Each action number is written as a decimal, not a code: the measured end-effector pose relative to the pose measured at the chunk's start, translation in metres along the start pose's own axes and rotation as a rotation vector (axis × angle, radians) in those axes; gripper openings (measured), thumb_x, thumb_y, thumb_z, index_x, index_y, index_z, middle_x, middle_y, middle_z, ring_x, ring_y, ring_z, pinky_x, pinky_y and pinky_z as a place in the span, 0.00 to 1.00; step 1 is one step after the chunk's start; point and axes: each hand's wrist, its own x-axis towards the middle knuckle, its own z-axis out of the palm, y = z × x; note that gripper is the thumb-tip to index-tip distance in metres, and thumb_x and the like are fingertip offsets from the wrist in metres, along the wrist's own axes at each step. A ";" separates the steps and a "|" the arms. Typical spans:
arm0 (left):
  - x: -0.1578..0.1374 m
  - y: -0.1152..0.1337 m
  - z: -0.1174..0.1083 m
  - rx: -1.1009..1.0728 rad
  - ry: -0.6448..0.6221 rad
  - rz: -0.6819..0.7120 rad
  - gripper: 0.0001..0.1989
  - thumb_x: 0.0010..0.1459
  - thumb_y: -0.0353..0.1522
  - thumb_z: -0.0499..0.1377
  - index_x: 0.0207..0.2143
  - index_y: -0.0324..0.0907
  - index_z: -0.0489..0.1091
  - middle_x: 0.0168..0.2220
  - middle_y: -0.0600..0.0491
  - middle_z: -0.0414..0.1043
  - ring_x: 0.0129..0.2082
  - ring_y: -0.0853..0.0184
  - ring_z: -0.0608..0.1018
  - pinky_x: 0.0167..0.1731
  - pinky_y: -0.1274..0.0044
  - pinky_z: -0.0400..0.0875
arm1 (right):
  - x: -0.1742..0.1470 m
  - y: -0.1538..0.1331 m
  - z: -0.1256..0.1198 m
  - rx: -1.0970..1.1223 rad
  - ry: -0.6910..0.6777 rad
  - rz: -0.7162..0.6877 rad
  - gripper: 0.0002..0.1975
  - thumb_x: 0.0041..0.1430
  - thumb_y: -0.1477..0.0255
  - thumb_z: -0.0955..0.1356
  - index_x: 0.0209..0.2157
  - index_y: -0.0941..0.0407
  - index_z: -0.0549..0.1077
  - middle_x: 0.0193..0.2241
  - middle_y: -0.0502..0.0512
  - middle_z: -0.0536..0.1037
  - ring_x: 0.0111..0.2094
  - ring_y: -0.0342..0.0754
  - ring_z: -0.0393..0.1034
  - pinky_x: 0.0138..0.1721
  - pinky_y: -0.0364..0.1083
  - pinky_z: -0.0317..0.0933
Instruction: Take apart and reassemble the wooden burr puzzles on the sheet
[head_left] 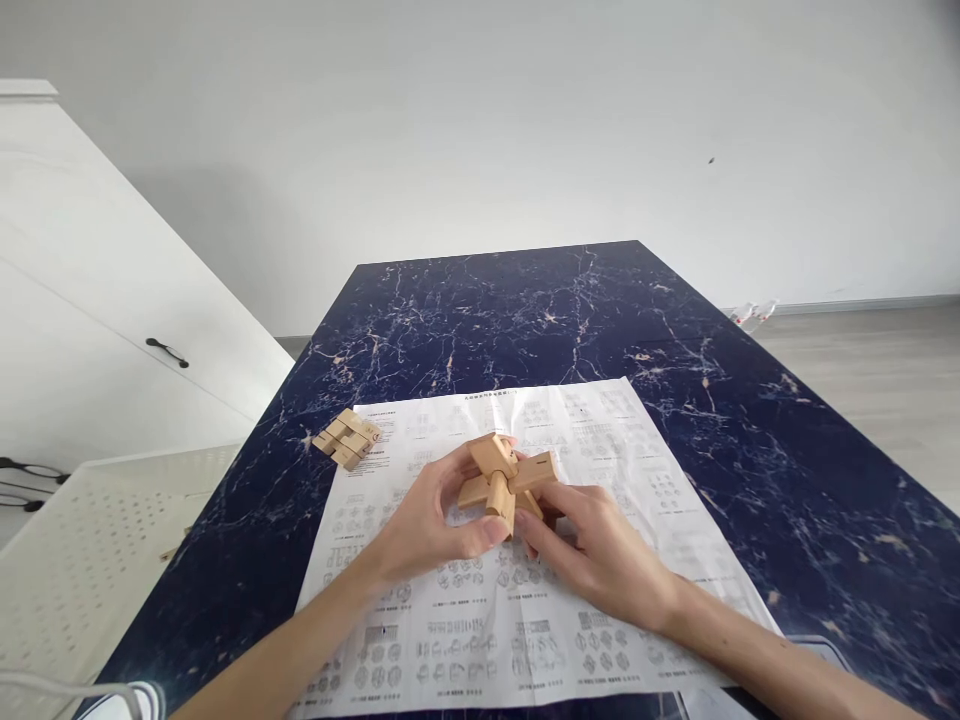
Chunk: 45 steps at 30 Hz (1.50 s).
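Observation:
Between my hands is a wooden interlocking puzzle [498, 490], its light pieces crossing and sticking out in several directions. My left hand [439, 510] wraps round it from the left, thumb against the near upright piece. From the right, my right hand [592, 535] pinches the pieces on that side, its fingertips partly hidden behind the wood. Under both hands lies a creased white instruction sheet [442, 655] printed with small puzzle diagrams. A second wooden puzzle [347, 438], a compact block, rests at the sheet's upper left corner.
The dark blue marble-patterned table [495, 320] reaches toward a pale wall. On the left stand a white cabinet [112, 290] with a black handle and a perforated white surface [90, 540]. A grey cable [67, 685] runs at the lower left.

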 end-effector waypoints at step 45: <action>-0.002 0.001 0.010 0.188 0.120 0.311 0.45 0.47 0.37 0.77 0.68 0.50 0.69 0.59 0.46 0.79 0.61 0.44 0.79 0.64 0.52 0.70 | 0.001 -0.003 -0.021 0.647 -0.193 0.165 0.26 0.75 0.50 0.64 0.28 0.53 0.64 0.19 0.41 0.61 0.18 0.39 0.53 0.23 0.44 0.50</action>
